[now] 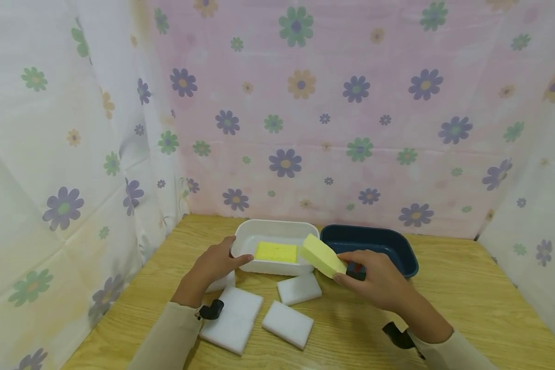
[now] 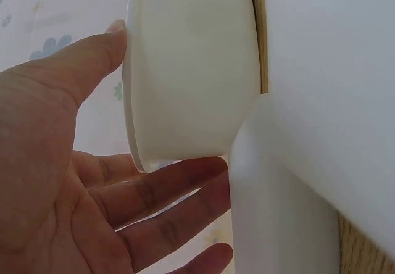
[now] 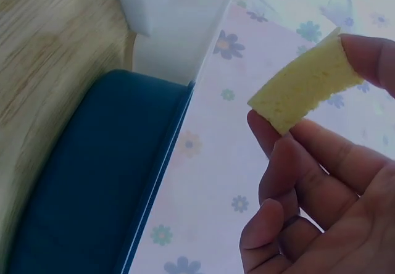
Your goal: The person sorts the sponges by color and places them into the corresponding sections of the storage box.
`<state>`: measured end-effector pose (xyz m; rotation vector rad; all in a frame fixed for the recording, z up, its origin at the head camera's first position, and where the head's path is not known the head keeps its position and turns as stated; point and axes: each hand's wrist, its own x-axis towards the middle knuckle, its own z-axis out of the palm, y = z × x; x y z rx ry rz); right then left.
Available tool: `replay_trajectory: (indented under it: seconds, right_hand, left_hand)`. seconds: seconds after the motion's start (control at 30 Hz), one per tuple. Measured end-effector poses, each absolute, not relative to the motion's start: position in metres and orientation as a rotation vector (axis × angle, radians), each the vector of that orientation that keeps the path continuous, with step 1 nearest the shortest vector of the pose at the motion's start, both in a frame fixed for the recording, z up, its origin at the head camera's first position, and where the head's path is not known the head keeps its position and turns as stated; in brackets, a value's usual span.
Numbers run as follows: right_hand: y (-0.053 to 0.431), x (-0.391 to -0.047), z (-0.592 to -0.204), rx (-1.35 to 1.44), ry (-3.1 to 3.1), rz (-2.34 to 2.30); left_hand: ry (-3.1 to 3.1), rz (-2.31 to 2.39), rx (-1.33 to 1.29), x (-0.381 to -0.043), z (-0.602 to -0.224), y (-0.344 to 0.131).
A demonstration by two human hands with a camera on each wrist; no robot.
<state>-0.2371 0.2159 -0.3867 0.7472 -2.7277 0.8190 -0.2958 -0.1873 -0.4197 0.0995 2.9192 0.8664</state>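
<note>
My left hand [image 1: 215,264] grips the left end of a white plastic tub [image 1: 270,266]; in the left wrist view its thumb meets the rim and the fingers reach around the end wall. A yellow sponge [image 1: 276,252] lies flat inside that tub. Tilted above the tub's front right corner is another yellow sponge [image 1: 320,254], pinched by my right hand [image 1: 379,280] between thumb and fingers. The right wrist view shows this sponge [image 3: 308,83] slightly bent, edge toward the camera. To the right stands a dark blue tub [image 1: 370,230], partly hidden by the right hand.
Several white foam blocks lie in front of the white tub: one small block [image 1: 299,289] close to it, another [image 1: 288,325] nearer me, a larger piece [image 1: 232,319] by the left wrist. One more [image 1: 222,282] is partly under the left hand. Flowered cloth [image 1: 300,123] surrounds the wooden table [image 1: 467,298].
</note>
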Motion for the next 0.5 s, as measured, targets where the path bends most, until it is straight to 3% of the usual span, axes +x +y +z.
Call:
replay_trajectory:
  seconds: [0.5]
  right_hand:
    - [0.19, -0.252, -0.387, 0.645, -2.69, 1.054]
  left_hand:
    - [2.925, 0.88, 0.104, -0.297, -0.42, -0.188]
